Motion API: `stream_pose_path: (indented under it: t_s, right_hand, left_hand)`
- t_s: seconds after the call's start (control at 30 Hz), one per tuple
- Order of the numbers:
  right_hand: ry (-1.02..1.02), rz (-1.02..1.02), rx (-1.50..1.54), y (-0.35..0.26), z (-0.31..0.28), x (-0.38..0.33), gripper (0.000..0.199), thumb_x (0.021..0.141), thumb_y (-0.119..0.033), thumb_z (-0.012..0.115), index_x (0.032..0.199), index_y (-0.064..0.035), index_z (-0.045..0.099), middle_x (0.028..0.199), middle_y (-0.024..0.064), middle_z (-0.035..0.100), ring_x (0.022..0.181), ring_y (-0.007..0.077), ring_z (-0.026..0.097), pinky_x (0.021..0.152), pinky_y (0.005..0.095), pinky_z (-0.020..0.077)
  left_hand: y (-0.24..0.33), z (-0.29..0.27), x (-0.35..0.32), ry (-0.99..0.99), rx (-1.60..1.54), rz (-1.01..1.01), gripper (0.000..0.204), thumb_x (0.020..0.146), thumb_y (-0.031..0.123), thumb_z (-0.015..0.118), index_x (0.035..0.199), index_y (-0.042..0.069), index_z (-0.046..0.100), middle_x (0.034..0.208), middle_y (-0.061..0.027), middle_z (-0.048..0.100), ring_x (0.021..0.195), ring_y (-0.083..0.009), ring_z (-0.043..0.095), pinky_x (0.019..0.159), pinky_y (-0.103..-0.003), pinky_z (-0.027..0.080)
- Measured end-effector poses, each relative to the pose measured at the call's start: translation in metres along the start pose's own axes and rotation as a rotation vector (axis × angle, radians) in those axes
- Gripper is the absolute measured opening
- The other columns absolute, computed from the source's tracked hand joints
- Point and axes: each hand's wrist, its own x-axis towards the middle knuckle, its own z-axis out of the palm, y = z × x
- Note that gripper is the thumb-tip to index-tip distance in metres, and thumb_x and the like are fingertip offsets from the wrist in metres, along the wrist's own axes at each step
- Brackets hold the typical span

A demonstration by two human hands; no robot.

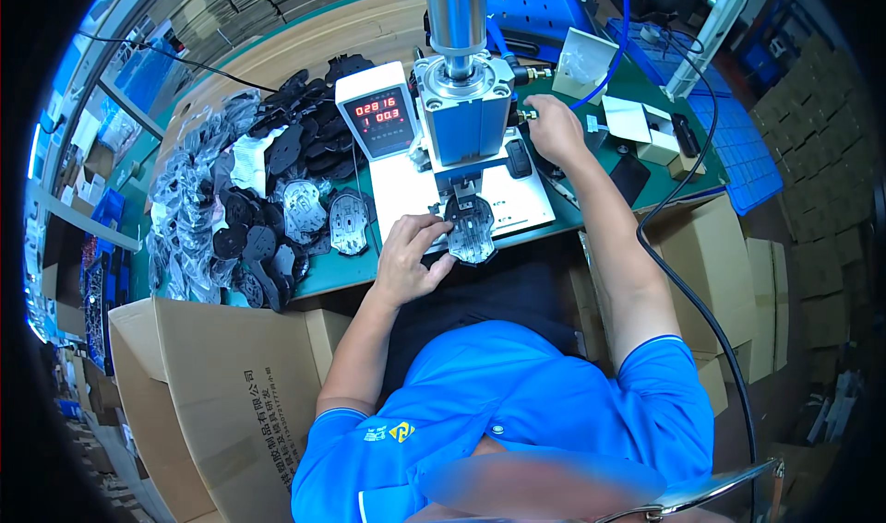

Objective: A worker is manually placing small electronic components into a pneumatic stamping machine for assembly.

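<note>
My left hand (408,257) grips the edge of a dark, mouse-shaped plastic shell (472,231) that lies on the white base of a small press (464,108). The shell sits right under the press head. My right hand (555,126) reaches up to the right side of the press body and closes on a small brass knob or switch (527,114) there. A white box with a red digit display (377,110) stands to the left of the press.
A heap of black shells and clear bags (235,200) covers the green table (341,269) on my left. An open cardboard box (221,385) stands at my lower left, more boxes (729,274) at my right. A black cable (688,292) hangs down on the right.
</note>
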Motion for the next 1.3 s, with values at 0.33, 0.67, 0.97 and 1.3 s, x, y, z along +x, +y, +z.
stream_pose_path:
  t_s: [0.33,0.67,0.97,1.3]
  right_hand:
    - [-0.479,0.019,-0.399,-0.001,0.003,0.034,0.055,0.108,-0.008,0.056,0.160,-0.0162,0.072,0.156,0.0191,0.073,0.144,0.0440,0.068,0.124,0.0526,0.0541]
    - [-0.492,-0.034,-0.408,0.011,0.009,0.035,0.042,0.116,-0.019,0.062,0.157,-0.0124,0.072,0.154,0.0218,0.073,0.145,0.0445,0.065,0.124,0.0555,0.0506]
    - [-0.521,0.010,-0.383,0.010,0.007,0.039,0.040,0.117,-0.020,0.065,0.154,-0.0081,0.074,0.152,0.0216,0.075,0.142,0.0423,0.068,0.123,0.0531,0.0521]
    - [-0.535,0.116,-0.289,-0.001,-0.003,0.041,0.040,0.116,-0.022,0.066,0.152,-0.0080,0.076,0.150,0.0227,0.076,0.140,0.0431,0.070,0.123,0.0517,0.0527]
  left_hand:
    - [0.003,-0.001,0.001,0.000,-0.017,-0.029,0.053,0.079,0.020,0.091,0.129,0.005,0.079,0.129,-0.0159,0.074,0.117,-0.0376,0.072,0.104,-0.049,0.057]
    - [0.008,0.001,0.000,0.036,0.005,0.056,0.057,0.077,0.014,0.094,0.132,0.007,0.080,0.130,-0.0153,0.075,0.112,-0.0363,0.074,0.098,-0.047,0.061]
    - [0.008,0.017,-0.004,0.072,0.137,0.118,0.059,0.074,0.005,0.091,0.131,0.009,0.078,0.129,-0.0098,0.079,0.109,-0.0323,0.076,0.095,-0.046,0.061]
    - [0.008,0.015,0.002,0.081,0.133,0.123,0.053,0.073,-0.004,0.087,0.124,0.008,0.078,0.123,-0.0089,0.078,0.103,-0.0312,0.076,0.090,-0.045,0.060]
